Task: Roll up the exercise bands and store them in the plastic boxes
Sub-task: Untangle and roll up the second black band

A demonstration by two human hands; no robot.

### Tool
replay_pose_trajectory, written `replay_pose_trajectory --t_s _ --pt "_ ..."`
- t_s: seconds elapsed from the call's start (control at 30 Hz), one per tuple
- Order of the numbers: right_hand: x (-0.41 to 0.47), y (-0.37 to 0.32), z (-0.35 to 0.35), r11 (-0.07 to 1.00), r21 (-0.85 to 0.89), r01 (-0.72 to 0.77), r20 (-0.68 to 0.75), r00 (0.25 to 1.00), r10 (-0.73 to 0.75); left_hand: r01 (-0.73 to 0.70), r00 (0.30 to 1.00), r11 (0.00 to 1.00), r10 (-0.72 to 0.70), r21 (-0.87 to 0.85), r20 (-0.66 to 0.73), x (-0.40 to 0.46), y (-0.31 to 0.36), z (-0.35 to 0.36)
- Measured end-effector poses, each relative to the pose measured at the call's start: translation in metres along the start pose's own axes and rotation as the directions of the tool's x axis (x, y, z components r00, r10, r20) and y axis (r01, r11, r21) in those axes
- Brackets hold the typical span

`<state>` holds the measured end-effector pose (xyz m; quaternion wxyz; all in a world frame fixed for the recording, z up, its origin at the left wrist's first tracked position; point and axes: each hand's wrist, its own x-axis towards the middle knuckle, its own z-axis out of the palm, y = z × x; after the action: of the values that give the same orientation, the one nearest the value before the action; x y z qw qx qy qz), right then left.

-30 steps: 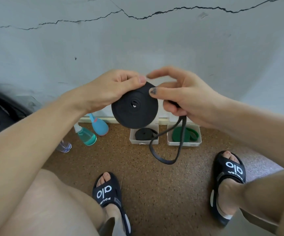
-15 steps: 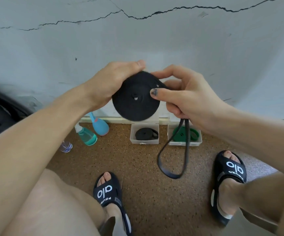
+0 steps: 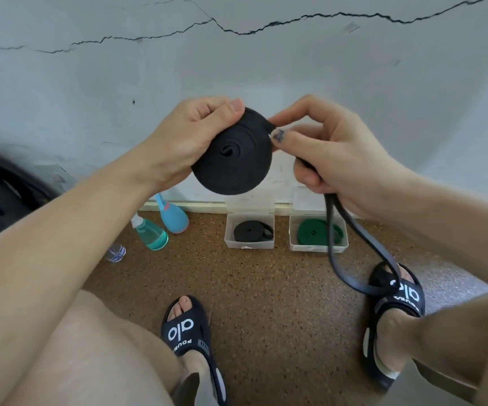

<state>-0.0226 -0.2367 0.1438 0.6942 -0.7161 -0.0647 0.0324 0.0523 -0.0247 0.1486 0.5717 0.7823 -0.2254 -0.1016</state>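
Speckled brown cork floor (image 3: 266, 288) meets a pale grey wall (image 3: 266, 71), and a long dark crack runs across this wall above the person. Against the foot of the wall stand two clear plastic boxes. I take the left box (image 3: 249, 243) as landmark: a rolled black band (image 3: 253, 231) lies inside it. Just to the right of it, near but apart, is the second box (image 3: 318, 247) with a rolled green band (image 3: 310, 232) inside. To the left of the landmark box a teal spray bottle (image 3: 151, 234) and a blue bottle (image 3: 172, 216) lean near the skirting, and further left a small clear cap or bottle (image 3: 116, 252) lies on the floor.

Above the landmark box, in the air, the person holds a black exercise band (image 3: 232, 155), mostly wound to a flat disc. Left hand (image 3: 184, 142) is clasped around the left edge of the disc, thumb on top. Right hand (image 3: 333, 153) pinches the band at the upper right edge of the disc with thumb and forefinger, and its lower fingers are closed around the loose part. This loose tail (image 3: 354, 247) hangs as a long loop to the right of both boxes, passing in front of the green one, down over the right foot in a black slide sandal (image 3: 398, 291). The other sandal (image 3: 184, 329) is on the floor in front of the landmark box, nearer to the person
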Motion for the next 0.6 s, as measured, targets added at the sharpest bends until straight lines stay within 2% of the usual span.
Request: replay_pose_trajectory --t_s 0.1,0.17,0.2,0.27,0.33,0.37,0.47,0.6 --pt "-0.004 0.008 0.010 0.997 0.060 0.038 -0.069 0.997 -0.034 -0.016 0.993 0.998 0.009 -0.054 -0.118 0.004 0.003 0.014" --pt "-0.005 0.011 0.012 0.995 0.089 0.044 -0.100 0.994 -0.035 0.011 0.990 0.998 -0.021 -0.067 -0.137 0.005 0.005 0.019" --pt "-0.005 0.011 0.011 0.994 0.099 0.036 -0.094 0.995 -0.026 0.041 0.994 0.998 -0.046 -0.047 -0.103 0.005 0.006 0.018" --pt "-0.002 0.010 0.008 0.995 0.099 0.002 -0.024 1.000 0.001 0.099 0.992 0.993 -0.104 0.068 0.073 0.003 0.009 0.012" --pt "0.002 0.008 0.005 0.996 0.068 -0.051 0.077 0.996 0.046 0.133 0.956 0.974 -0.174 0.181 0.236 -0.003 0.010 0.010" --pt "0.003 0.007 0.004 0.995 0.049 -0.086 0.120 0.990 0.080 0.137 0.947 0.969 -0.189 0.205 0.258 -0.005 0.009 0.009" --pt "0.007 0.001 -0.004 0.993 0.027 -0.118 0.170 0.979 0.112 0.117 0.972 0.986 -0.138 0.120 0.188 -0.006 0.007 0.007" --pt "0.008 -0.009 -0.022 1.000 -0.023 -0.002 0.013 1.000 0.002 0.080 0.996 0.997 -0.079 0.007 -0.035 -0.005 0.005 -0.004"
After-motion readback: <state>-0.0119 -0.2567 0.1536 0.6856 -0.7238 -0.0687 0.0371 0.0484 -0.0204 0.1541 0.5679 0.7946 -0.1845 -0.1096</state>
